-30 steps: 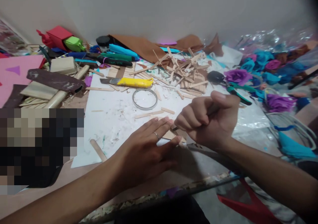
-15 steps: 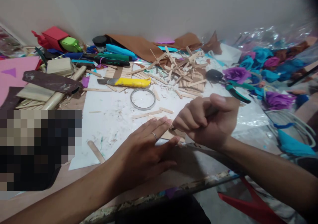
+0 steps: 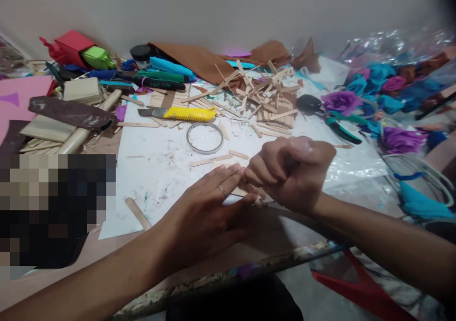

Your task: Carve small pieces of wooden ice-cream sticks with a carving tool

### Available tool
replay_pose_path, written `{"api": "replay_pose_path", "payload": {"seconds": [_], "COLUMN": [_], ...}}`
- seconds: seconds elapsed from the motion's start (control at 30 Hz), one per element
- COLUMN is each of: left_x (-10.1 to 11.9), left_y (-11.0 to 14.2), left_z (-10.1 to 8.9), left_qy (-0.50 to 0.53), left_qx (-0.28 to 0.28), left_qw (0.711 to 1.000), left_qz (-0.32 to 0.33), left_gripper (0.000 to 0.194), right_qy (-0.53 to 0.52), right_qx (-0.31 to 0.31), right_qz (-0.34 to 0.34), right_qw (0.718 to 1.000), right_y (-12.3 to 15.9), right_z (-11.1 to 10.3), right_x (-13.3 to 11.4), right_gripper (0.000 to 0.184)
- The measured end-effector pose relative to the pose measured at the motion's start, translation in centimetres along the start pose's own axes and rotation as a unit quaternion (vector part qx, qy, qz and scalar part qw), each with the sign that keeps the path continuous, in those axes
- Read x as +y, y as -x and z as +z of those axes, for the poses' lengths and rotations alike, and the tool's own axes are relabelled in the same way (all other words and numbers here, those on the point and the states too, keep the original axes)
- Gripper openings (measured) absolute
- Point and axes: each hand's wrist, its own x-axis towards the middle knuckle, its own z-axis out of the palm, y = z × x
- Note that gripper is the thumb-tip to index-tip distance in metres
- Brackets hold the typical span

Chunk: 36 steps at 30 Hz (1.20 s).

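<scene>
The right hand (image 3: 290, 174) is curled closed; its contents cannot be told. Just left, the left hand (image 3: 208, 202) lies flat, fingers extended, on thin wood (image 3: 240, 188) between both. Beyond them lie a grey ring (image 3: 204, 152), yellow cutter (image 3: 192, 114) and dark handle (image 3: 162, 84) partly reading "NG PIN".

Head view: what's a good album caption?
Left hand spread over pale wood, right hand curled beside it, yellow knife lying beyond.

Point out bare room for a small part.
White sheet between ring, left hand and lone stick: mostly bare, lightly littered. Narrower: shadowed table strip below the right hand. Crowded: back, with stick pile; right, with paper flowers.
</scene>
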Motion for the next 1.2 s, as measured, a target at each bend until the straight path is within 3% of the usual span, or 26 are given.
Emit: {"api": "replay_pose_path", "payload": {"seconds": [0.13,0.27,0.4,0.6,0.87,1.1,1.2], "left_x": [0.3,0.1,-0.3,0.0,-0.1,-0.8,-0.8], "left_y": [-0.4,-0.1,0.0,-0.4,-0.1,0.4,0.4], "left_z": [-0.6,-0.2,0.3,0.0,0.1,1.5,1.5], "left_qy": [0.037,-0.004,-0.016,-0.006,-0.001,-0.107,-0.119], "left_qx": [-0.01,-0.025,-0.012,-0.01,0.013,0.05,0.062], "left_qw": [0.999,1.0,1.0,1.0,1.0,0.992,0.99], "left_qz": [-0.025,-0.01,-0.005,-0.005,0.013,0.044,0.052], "left_gripper": [0.035,0.045,0.051,0.042,0.037,0.051,0.051], "right_qy": [0.034,0.017,0.002,0.009,0.085,0.059,0.054], "right_qx": [0.011,-0.022,-0.028,-0.024,-0.023,0.061,0.036], "right_qz": [-0.033,-0.007,-0.007,-0.032,-0.078,-0.086,-0.058], "right_qw": [0.999,1.0,1.0,0.999,0.993,0.993,0.996], "right_y": [0.8,0.3,-0.5,0.3,1.0,0.1,-0.5], "right_z": [0.1,-0.3,-0.4,-0.2,-0.3,2.8,2.3], "right_x": [0.5,0.0,-0.4,-0.3,0.5,-4.8,-5.0], "right_gripper": [0.058,0.057,0.059,0.062,0.06,0.069,0.071]}}
